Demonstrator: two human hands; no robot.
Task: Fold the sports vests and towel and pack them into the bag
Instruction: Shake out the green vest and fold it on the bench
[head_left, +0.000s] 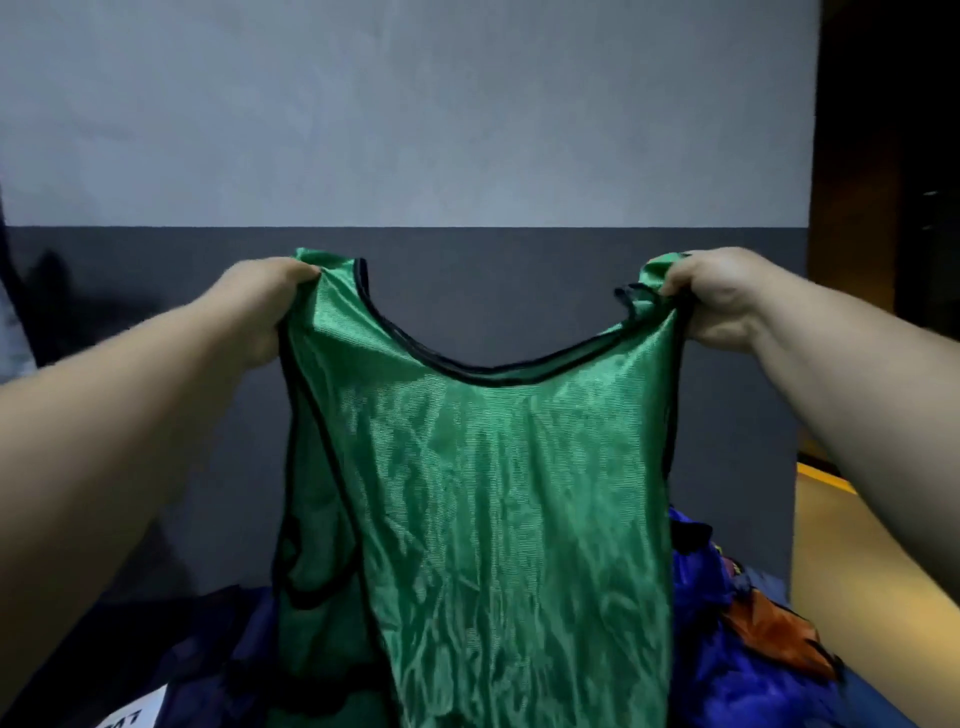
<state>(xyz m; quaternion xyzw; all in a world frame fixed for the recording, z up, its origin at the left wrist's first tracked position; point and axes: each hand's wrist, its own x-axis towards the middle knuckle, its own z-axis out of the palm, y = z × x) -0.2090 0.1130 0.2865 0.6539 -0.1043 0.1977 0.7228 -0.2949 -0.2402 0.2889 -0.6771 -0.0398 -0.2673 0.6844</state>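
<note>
I hold a green mesh sports vest (483, 509) with black trim up in front of me, spread flat and hanging down. My left hand (260, 306) grips its left shoulder strap. My right hand (717, 296) grips the right shoulder strap, bunched in the fingers. The neck opening sags between the two hands. Below and behind the hanging vest lies a pile of blue vests (727, 670) with an orange vest (774, 634) on the right side. No towel or bag is plainly visible.
A wall, light grey above and dark grey below (467, 270), stands close ahead. At the right runs a wooden floor (852, 540) and a dark doorway. A white printed label (130, 714) shows at the bottom left.
</note>
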